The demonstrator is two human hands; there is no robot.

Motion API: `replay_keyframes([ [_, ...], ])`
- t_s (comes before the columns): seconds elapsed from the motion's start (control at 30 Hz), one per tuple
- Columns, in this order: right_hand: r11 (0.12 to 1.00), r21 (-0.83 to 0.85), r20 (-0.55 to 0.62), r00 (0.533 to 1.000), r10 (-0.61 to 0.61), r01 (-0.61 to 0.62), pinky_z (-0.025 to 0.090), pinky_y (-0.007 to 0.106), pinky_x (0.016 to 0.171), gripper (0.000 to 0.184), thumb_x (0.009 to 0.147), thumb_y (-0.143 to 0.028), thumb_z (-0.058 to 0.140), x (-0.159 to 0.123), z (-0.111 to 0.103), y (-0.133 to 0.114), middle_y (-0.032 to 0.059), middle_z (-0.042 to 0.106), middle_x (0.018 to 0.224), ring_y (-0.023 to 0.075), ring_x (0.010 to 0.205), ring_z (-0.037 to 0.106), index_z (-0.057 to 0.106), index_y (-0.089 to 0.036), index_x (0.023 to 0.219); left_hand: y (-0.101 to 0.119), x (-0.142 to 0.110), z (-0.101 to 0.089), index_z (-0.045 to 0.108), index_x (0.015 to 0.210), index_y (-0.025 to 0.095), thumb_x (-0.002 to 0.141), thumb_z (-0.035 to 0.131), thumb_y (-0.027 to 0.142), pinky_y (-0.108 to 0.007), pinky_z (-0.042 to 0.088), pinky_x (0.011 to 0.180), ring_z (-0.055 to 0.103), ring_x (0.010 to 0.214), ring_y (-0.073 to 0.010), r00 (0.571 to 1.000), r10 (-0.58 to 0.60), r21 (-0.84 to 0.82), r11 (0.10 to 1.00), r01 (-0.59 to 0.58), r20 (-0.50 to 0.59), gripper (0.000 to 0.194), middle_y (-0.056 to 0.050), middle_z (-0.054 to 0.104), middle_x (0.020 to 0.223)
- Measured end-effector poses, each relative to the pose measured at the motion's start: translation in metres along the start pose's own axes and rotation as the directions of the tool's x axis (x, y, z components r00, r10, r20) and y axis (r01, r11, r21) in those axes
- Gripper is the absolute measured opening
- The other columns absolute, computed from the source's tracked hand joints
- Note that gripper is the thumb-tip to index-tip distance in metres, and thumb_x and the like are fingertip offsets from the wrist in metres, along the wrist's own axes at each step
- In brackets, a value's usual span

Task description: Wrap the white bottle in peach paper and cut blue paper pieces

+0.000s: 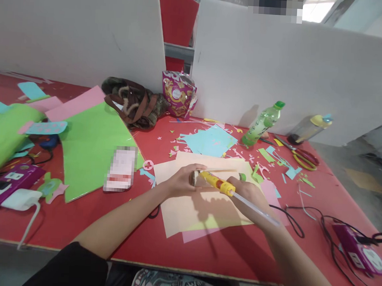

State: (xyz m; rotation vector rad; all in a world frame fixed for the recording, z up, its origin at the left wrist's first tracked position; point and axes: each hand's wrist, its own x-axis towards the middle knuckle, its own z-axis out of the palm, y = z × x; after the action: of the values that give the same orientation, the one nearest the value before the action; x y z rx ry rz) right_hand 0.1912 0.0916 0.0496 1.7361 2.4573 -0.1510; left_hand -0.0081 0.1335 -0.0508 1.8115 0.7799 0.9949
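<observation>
My right hand (246, 190) is closed around a yellow hot glue gun (215, 182). A long translucent glue stick (254, 208) sticks out of its back end. The gun's nozzle points left, at my left hand (186, 177), whose fingers curl around the end of a cream paper-covered tube (210, 188). Part of that tube is hidden behind the gun. Both hands are above a stack of peach paper sheets (180, 211), with yellow and pink sheets showing beneath. A small green piece (242, 177) shows beside the right hand.
A green bottle (261, 125), yellow-handled scissors (302, 158) and light blue sheets (210, 140) lie or stand behind, among paper scraps. Left are a phone (121, 169), a large green sheet (89, 154) and a purple power strip (13, 184). Black cables (330, 238) run at right.
</observation>
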Motion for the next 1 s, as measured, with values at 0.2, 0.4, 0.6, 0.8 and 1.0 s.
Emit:
replay_keyframes([
  [0.2,0.999,0.021,-0.006,1.0,0.028,-0.028,0.021,0.02,0.045,0.012,0.075,-0.015,0.037,-0.002,0.002,0.004,0.0021,0.054,0.056,0.0108,0.048,0.045,0.048,-0.015,0.077,0.008,0.0,-0.001,0.047,0.111,0.022,0.055,0.064,0.009,-0.036,0.037,0.09,0.046,0.105,-0.0217,0.999,-0.036,0.046,0.998,0.036,0.003,0.06,-0.006,0.049,0.116],
  [0.4,0.993,0.093,0.019,0.998,0.067,-0.069,0.023,0.02,0.044,0.01,0.076,-0.017,0.039,-0.004,-0.001,0.006,0.0022,0.055,0.058,0.0115,0.05,0.049,0.048,-0.016,0.075,0.013,-0.001,0.001,0.047,0.11,0.021,0.052,0.057,0.003,-0.03,0.046,0.077,0.052,0.096,-0.0196,0.995,-0.096,0.039,0.995,0.096,0.003,0.061,-0.006,0.049,0.116],
  [0.6,0.98,0.16,0.01,0.993,0.121,-0.121,0.026,0.02,0.045,0.008,0.076,-0.019,0.041,-0.008,-0.001,0.009,0.0022,0.057,0.06,0.0127,0.053,0.053,0.048,-0.017,0.073,0.012,-0.001,0.002,0.046,0.109,0.019,0.052,0.056,0.002,-0.025,0.048,0.069,0.052,0.094,-0.0186,0.995,-0.097,-0.026,0.995,0.097,0.0,0.06,-0.008,0.048,0.114],
  [0.8,0.972,0.159,0.008,0.985,0.172,-0.171,0.028,0.02,0.046,0.009,0.075,-0.025,0.046,-0.011,-0.001,0.014,0.002,0.059,0.061,0.0141,0.055,0.055,0.048,-0.018,0.071,0.014,-0.001,0.004,0.045,0.11,0.019,0.055,0.059,0.007,-0.024,0.049,0.064,0.053,0.091,-0.0173,0.991,-0.132,-0.057,0.99,0.132,0.006,0.057,-0.008,0.047,0.115],
  [1.0,0.968,0.169,-0.029,0.98,0.195,-0.187,0.029,0.02,0.045,0.01,0.073,-0.029,0.05,-0.015,-0.003,0.019,0.0015,0.06,0.061,0.0146,0.054,0.056,0.049,-0.019,0.07,0.014,-0.001,0.004,0.045,0.109,0.019,0.055,0.062,0.012,-0.029,0.049,0.07,0.052,0.095,-0.019,0.992,-0.13,-0.049,0.99,0.13,0.006,0.057,-0.008,0.047,0.114],
])
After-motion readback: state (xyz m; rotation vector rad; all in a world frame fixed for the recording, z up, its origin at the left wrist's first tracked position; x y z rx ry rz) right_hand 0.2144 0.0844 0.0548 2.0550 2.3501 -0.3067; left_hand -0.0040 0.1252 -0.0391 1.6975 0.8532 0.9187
